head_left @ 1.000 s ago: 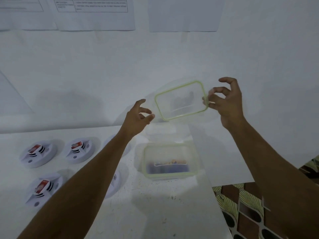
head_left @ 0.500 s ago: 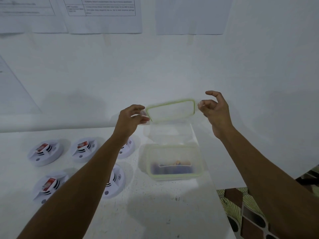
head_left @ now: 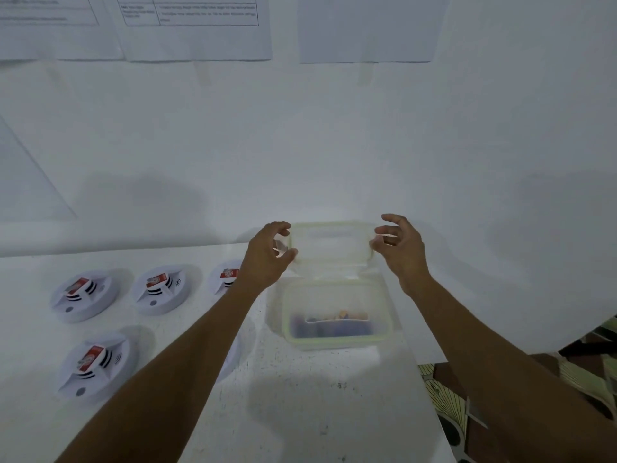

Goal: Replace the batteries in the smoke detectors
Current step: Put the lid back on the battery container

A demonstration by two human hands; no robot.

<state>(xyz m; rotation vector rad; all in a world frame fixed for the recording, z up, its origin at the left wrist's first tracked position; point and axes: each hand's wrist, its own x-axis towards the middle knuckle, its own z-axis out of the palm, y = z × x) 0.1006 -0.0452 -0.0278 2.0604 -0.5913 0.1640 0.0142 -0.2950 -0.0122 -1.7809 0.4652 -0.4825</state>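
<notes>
Fingertips (head_left: 279, 226) of the left hand (head_left: 267, 255) and right hand (head_left: 402, 250) are being curled round opposite ends of the lid (head_left: 330, 240), which is being held just behind the open box (head_left: 334, 341). Batteries (head_left: 329, 324) are lying in the box. Detectors (head_left: 83, 295) are being left untouched on the table (head_left: 317, 412), well left. With only the box opened, every swap is judged outstanding.

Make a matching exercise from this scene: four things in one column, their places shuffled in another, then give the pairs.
1. lid
2. batteries
3. smoke detectors
4. papers

A. on the wall
B. held between the left hand and right hand
C. inside the open box
D. on the table, left of the box

Pairs: 1-B, 2-C, 3-D, 4-A
</notes>
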